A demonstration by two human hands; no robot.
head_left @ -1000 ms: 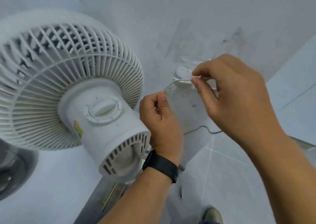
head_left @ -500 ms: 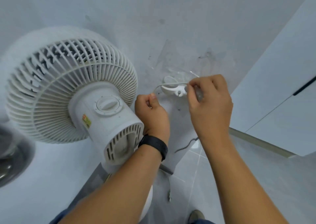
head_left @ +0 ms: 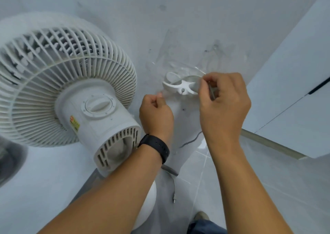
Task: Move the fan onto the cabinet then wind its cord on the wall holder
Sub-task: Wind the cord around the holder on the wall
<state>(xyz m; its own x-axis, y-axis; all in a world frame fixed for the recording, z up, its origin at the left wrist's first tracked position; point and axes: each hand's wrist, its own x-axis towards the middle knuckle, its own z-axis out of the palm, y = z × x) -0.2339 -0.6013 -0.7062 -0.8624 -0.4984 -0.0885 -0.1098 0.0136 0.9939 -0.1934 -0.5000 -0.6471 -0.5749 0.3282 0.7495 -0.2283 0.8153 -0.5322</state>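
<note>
Both hands have dropped lower beside the wall holder (head_left: pixel 180 86) since a moment ago, the right hand (head_left: pixel 224 105) now just right of it. That hand pinches the thin pale cord (head_left: pixel 185 78), which arcs leftward over the holder's upper arms toward the left hand (head_left: pixel 156 111), whose curled fingers seem to grip the other stretch, though blur hides it. The right hand is nearer the holder. The white fan (head_left: pixel 67 92) stands at the cabinet's (head_left: pixel 35 176) right edge, while the slack cord hangs down the wall.
</note>
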